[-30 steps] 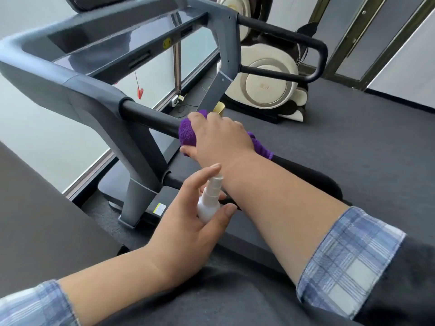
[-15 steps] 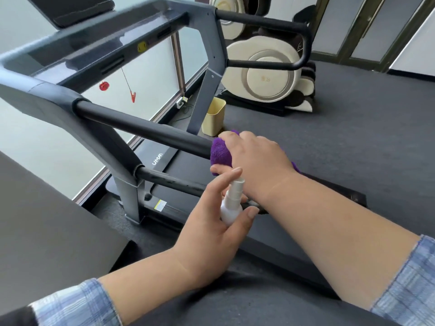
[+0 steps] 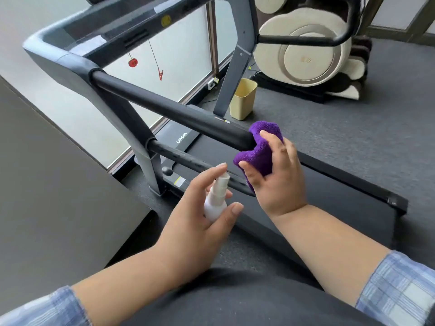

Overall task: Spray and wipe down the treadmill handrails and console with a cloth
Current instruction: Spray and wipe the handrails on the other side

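The treadmill's near handrail (image 3: 164, 107), a black padded bar, runs from the grey console frame (image 3: 70, 60) down toward me. My right hand (image 3: 277, 175) grips a bunched purple cloth (image 3: 261, 147) and holds it against the free end of that handrail. My left hand (image 3: 200, 217) holds a small white spray bottle (image 3: 215, 198) just below and left of the cloth, index finger on top of its nozzle. The far handrail (image 3: 306, 40) loops at the upper right. The console top is cut off at the frame's upper edge.
A thinner black bar (image 3: 193, 161) runs under the handrail. The treadmill belt (image 3: 329, 196) lies below my right hand. A yellow bin (image 3: 243, 98) stands by the far upright, a cream massage chair (image 3: 306, 50) behind it. A dark table top (image 3: 54, 184) fills the left. A red safety clip (image 3: 160, 75) hangs from the console.
My right hand slid the purple cloth along the handrail toward me, from near the console frame to the bar's free end. My left hand with the bottle stayed just below it.
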The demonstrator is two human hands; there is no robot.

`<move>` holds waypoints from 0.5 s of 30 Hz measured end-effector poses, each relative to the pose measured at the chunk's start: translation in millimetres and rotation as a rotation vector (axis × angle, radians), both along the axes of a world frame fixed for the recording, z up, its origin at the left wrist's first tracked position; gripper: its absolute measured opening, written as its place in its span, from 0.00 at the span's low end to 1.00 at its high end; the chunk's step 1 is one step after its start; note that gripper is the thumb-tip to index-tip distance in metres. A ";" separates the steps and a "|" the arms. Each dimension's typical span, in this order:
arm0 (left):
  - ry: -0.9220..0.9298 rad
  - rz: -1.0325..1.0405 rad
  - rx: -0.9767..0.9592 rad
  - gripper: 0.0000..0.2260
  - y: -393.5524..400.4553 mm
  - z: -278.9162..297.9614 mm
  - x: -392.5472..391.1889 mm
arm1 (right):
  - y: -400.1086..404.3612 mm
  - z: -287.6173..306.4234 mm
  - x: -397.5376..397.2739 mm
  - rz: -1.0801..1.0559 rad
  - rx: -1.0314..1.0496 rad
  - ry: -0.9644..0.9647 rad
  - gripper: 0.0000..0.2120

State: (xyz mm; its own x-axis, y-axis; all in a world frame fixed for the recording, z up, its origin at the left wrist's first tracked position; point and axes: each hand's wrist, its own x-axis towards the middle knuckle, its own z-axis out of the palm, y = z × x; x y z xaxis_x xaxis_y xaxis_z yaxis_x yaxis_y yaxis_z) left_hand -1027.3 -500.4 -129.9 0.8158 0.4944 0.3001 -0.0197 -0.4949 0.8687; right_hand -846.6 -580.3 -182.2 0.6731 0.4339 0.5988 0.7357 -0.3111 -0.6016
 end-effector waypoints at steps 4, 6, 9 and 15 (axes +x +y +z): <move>0.010 0.030 0.031 0.23 -1.9 -0.4 -4.1 | -8.2 -19.4 -0.6 0.009 0.023 0.092 0.34; 0.026 0.034 0.045 0.24 -4.2 -2.2 -6.0 | -14.9 -34.3 -1.9 0.025 0.024 0.148 0.36; 0.039 0.025 0.042 0.24 -5.1 -2.8 -7.1 | -29.9 -55.4 -7.7 0.034 -0.023 0.286 0.38; 0.035 0.047 0.042 0.24 -3.2 2.2 -3.5 | -25.5 -23.6 -5.4 0.094 -0.012 0.256 0.39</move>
State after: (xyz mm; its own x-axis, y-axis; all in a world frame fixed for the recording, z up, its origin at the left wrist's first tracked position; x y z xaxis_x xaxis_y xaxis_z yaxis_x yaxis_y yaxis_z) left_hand -1030.9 -503.7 -127.6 0.8020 0.5201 0.2938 0.0342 -0.5310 0.8467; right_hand -852.0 -605.8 -205.7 0.7586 0.5072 0.4090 0.5861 -0.2569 -0.7684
